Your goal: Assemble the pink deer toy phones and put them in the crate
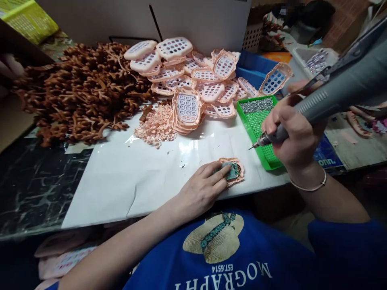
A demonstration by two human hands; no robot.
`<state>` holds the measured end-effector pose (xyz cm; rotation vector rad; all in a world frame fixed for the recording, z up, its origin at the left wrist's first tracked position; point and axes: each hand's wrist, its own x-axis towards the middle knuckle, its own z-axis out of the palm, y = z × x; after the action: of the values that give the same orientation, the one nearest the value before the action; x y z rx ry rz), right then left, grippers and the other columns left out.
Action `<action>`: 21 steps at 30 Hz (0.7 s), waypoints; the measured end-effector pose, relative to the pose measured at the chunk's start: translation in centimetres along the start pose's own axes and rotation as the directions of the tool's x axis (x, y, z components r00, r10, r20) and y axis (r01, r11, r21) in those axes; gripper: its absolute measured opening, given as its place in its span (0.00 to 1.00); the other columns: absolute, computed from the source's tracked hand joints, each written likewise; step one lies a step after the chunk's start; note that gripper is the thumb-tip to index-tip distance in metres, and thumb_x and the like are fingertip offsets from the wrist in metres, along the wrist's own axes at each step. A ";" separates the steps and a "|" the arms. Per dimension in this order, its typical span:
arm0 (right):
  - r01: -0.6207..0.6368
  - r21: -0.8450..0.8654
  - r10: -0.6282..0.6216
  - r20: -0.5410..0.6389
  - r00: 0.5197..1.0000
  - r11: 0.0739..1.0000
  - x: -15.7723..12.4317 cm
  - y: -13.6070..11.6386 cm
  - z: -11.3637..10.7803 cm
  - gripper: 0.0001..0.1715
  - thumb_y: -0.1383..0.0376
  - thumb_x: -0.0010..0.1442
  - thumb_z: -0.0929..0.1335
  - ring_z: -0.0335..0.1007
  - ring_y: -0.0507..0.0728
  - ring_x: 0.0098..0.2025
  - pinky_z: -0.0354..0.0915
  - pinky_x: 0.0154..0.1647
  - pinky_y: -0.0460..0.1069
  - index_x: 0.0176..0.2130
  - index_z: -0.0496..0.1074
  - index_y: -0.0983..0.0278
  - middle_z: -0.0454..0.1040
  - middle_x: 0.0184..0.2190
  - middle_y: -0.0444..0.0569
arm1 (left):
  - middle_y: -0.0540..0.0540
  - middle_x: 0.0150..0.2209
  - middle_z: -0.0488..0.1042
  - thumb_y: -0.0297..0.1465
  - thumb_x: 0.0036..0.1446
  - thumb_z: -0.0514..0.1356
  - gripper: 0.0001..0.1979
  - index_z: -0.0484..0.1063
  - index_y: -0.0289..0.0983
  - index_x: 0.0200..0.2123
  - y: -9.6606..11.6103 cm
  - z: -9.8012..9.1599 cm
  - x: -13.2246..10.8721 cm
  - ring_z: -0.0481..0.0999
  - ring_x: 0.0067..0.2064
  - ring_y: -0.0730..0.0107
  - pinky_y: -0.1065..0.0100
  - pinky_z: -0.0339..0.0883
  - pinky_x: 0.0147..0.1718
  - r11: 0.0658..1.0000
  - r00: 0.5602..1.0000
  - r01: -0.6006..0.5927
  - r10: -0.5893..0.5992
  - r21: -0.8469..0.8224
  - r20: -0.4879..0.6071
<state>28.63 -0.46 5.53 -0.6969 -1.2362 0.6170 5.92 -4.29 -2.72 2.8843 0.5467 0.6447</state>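
Observation:
My left hand [204, 183] lies with outstretched fingers across a green circuit board [233, 170], pressing on it. The board sits inside a small pink plastic shell [242, 177] flat on the white work surface. Fingers cover the shell's left part. My right hand [298, 135] is wrapped around a grey electric screwdriver [320, 96], held tilted in the air. Its thin bit [252, 147] points down and left, above and apart from the shell. Just behind that bit stands a green perforated tray [266, 155] with many small silver screws [256, 105] at its far end.
Pink shells with rows of holes [188, 106] are piled at the back. Small pink parts [157, 125] lie beside them, and a large heap of brown plastic pieces [81, 88] fills the back left. A blue bin [250, 66] stands behind the tray. A bare stretch of white sheet [109, 181] extends leftward.

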 end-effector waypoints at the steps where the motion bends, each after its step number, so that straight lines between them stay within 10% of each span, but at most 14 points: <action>1: -0.042 0.042 0.041 0.036 0.999 0.998 -0.7 -0.3 0.4 0.14 0.64 0.57 0.73 0.61 0.49 0.19 0.64 0.22 0.48 0.45 0.73 0.55 0.66 0.22 0.36 | 0.40 0.61 0.72 0.22 0.63 0.56 0.05 0.71 0.33 0.39 0.0 0.0 0.0 0.67 0.61 0.51 0.53 0.68 0.57 1.000 1.000 -0.001 0.001 0.001 0.000; 12: -0.236 0.039 0.233 0.064 0.970 0.971 -3.7 0.9 1.9 0.15 0.59 0.55 0.75 0.62 0.49 0.18 0.64 0.19 0.47 0.43 0.72 0.49 0.65 0.22 0.35 | 0.39 0.60 0.72 0.22 0.62 0.56 0.08 0.71 0.32 0.43 0.0 0.1 0.0 0.67 0.61 0.51 0.53 0.67 0.58 1.000 0.999 -0.009 0.008 -0.025 -0.042; 21: -0.106 -0.003 0.105 0.185 0.977 0.994 -3.5 1.2 1.9 0.11 0.63 0.58 0.72 0.59 0.48 0.18 0.64 0.19 0.47 0.38 0.67 0.54 0.64 0.22 0.35 | 0.39 0.62 0.71 0.21 0.63 0.52 0.10 0.72 0.33 0.43 0.0 0.4 -0.1 0.68 0.62 0.52 0.51 0.68 0.59 0.999 1.000 0.007 -0.008 -0.046 -0.023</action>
<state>25.91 -2.06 2.78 -0.7146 -1.3745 0.7876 5.96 -4.32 -3.13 2.8342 0.5377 0.6815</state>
